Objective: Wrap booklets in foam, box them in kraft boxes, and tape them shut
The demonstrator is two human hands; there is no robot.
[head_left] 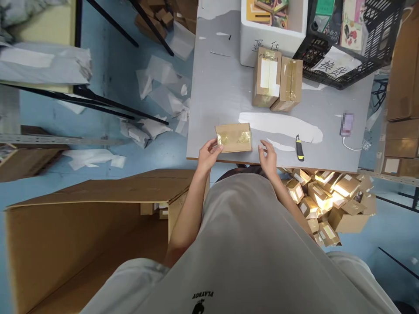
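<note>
A small taped cardboard box (234, 138) lies near the front edge of the grey table (216, 96). My left hand (209, 153) grips its left end, thumb on top and fingers at the side. To the box's right, my right hand (267, 157) is apart from it, fingers loosely bent and spread, holding nothing. A yellow and black utility knife (299, 148) rests on the table farther right of that hand. Behind the box lies a long strip of white paper (281, 125), with a smaller white scrap (281, 145) nearer my right hand.
Two taped boxes (267, 78) stand before a white foam bin (250, 48) and a black crate (340, 76). A phone-like device (347, 124) with a cable lies right. A big open carton (81, 192) is at my left; piled small boxes (324, 196) are at my right.
</note>
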